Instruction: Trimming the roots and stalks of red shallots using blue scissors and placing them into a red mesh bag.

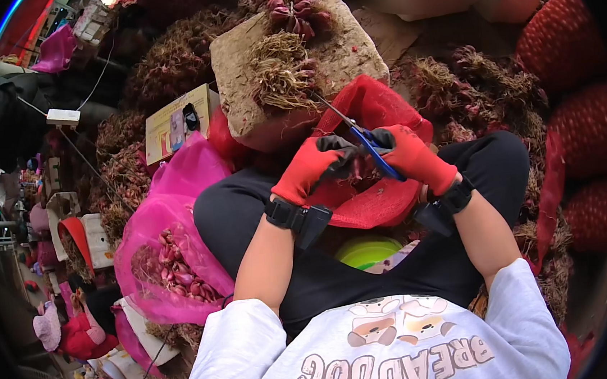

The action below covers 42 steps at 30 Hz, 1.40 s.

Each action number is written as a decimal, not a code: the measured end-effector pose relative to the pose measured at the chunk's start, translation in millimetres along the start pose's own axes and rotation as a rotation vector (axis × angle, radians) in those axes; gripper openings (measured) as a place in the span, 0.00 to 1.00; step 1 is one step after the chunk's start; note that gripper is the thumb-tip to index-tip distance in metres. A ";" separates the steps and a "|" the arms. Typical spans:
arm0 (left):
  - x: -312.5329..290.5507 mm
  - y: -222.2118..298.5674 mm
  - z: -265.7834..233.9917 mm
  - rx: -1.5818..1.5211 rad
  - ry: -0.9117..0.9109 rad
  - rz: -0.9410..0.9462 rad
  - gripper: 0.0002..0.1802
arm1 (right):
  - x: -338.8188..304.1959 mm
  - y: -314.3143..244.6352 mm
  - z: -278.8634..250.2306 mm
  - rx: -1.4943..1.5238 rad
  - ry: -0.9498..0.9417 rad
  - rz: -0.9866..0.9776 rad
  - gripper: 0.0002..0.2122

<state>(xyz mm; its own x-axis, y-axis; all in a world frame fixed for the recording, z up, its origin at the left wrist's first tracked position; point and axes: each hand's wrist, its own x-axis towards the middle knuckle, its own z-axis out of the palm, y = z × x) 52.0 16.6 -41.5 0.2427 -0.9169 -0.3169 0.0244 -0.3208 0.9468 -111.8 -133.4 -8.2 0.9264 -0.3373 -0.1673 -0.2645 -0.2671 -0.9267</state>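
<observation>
head view, looking down over crossed legs in black trousers. left hand (311,166) in a red and black glove, fingers curled and pinched around a dark bunch of shallots (357,170) held over the lap. right hand (410,155) in a matching glove, closed around the blue handles of a pair of scissors (368,143), blades angled up and left toward the stone block. shallots sitting right between the two gloves, touching both, mostly hidden by the fingers. black bands strapped on both wrists. underneath the hands, a red mesh bag (374,107) spread open across the lap. just beyond, a rough flat stone block (349,55) carrying a tuft of dry roots (280,72) and a cluster of purple shallots at its far edge. to the left of the knee, a pink mesh sack (170,237) gaping open with peeled shallots inside. to the right, filled red net sacks (587,128) stacked at the edge. below the hands, between the legs, a green bowl rim (368,250) partly hidden. heaps of rooty shallot bunches all around.
</observation>
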 end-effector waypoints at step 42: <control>-7.1 35.8 34.8 -0.109 0.065 0.214 0.17 | -6.5 13.3 1.7 0.922 0.021 0.203 0.11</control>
<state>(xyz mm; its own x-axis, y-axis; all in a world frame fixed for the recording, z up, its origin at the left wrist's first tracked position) 17.5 3.4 -7.3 0.3154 -0.9428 -0.1080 0.0698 -0.0904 0.9935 -120.9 -133.2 -20.1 0.8786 -0.3173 -0.3570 -0.0960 0.6149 -0.7827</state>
